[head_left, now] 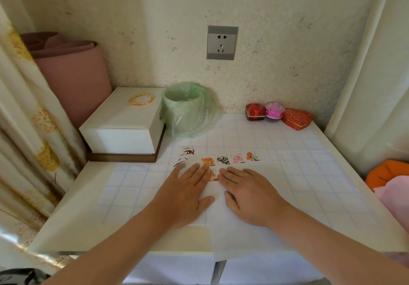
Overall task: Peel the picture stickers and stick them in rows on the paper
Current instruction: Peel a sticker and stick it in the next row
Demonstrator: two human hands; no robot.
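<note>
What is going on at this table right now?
A person presses both hands flat on a sheet of white paper on the table, left hand beside right hand. Just beyond the fingertips lies a row of four picture stickers. A fifth sticker shows between the hands, seemingly starting a second row. A few more stickers sit by the left fingertips. Neither hand holds anything.

We read no text or number; the dark print strips on the stickers point(223, 160) are too small to resolve.
</note>
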